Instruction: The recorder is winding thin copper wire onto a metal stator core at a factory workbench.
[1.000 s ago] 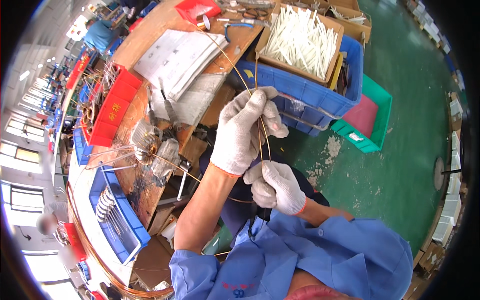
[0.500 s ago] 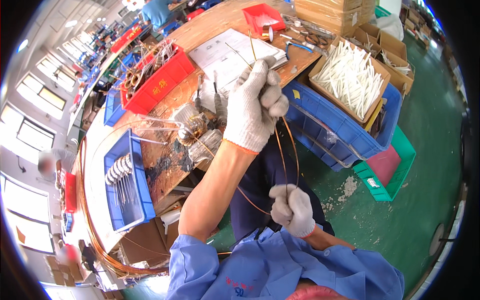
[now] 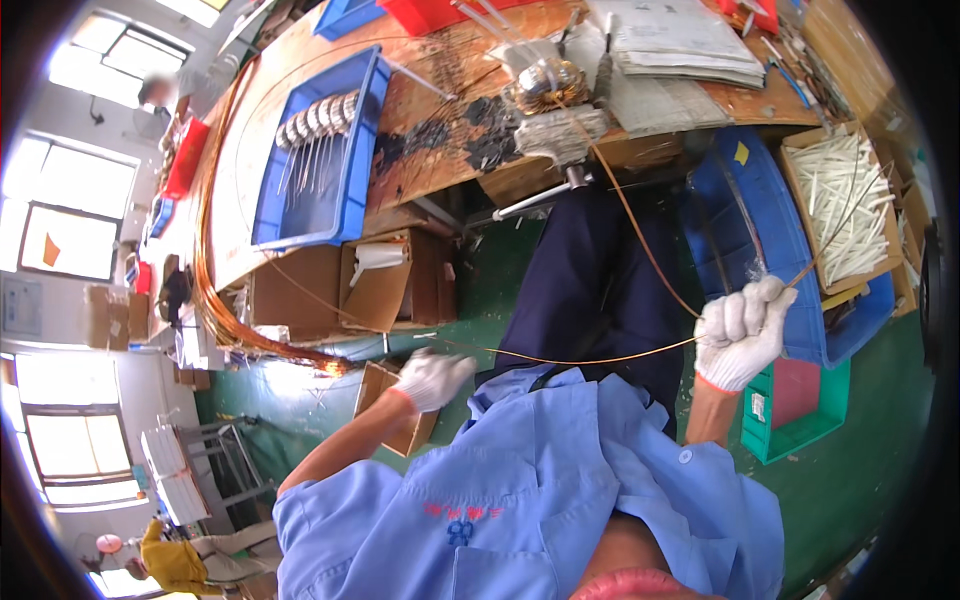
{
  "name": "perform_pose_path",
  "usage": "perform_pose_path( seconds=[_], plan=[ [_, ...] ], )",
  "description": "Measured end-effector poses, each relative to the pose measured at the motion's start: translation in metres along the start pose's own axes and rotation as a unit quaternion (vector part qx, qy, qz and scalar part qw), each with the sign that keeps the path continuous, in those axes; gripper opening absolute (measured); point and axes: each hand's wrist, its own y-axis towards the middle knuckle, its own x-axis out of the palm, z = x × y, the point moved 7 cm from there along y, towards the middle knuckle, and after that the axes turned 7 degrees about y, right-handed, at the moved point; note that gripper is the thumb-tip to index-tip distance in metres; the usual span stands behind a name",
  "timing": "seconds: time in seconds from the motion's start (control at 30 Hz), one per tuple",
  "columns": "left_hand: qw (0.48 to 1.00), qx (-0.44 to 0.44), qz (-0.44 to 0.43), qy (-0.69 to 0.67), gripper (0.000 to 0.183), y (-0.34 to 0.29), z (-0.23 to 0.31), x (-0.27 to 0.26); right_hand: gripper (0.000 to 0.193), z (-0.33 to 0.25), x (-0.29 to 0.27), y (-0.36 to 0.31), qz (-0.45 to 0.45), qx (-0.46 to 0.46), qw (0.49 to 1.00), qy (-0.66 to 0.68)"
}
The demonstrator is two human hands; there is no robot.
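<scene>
Two gloved hands are well apart, with one copper wire (image 3: pixel 560 361) running between them in a shallow sag across the front of the blue shirt (image 3: pixel 530 440). The wire lies inside the right hand (image 3: pixel 742 330), whose fingers are curled tightly around it; one stretch slants from there up to a single wound copper coil (image 3: pixel 549 82) at the edge of the workbench (image 3: pixel 405 190), and another sticks out past the fist toward white tubes (image 3: pixel 845 200), too many to count. The left hand (image 3: pixel 435 380) is blurred just below the wire's far part; I cannot tell whether it grips anything or how far its fingers are spread. One blue tray (image 3: pixel 362 150) holds a row of several white-wrapped pieces (image 3: pixel 320 118), not clearly countable. One blue crate (image 3: pixel 715 240) and one green crate (image 3: pixel 825 415) are near the right hand.
</scene>
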Motion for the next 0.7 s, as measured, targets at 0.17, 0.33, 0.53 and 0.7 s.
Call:
perform_pose_path(
  seconds=[0.17,0.33,0.53,0.7],
  plan=[
    [0.953,-0.234,0.182,0.064,0.025,-0.13,-0.1,-0.002,0.045,-0.049,-0.042,0.013,-0.026,0.039,0.999,0.026],
    [0.938,-0.098,0.289,0.165,0.056,-0.066,-0.069,-0.088,0.044,-0.055,-0.077,0.014,-0.002,0.05,0.998,0.031],
    [0.949,-0.169,0.044,0.262,0.027,-0.114,-0.15,-0.047,0.041,-0.129,-0.068,0.007,0.019,-0.037,0.996,-0.085],
    [0.856,-0.005,0.499,0.135,0.017,-0.131,-0.108,-0.206,0.037,-0.24,-0.115,-0.041,0.151,-0.092,0.97,-0.165]
  ],
)
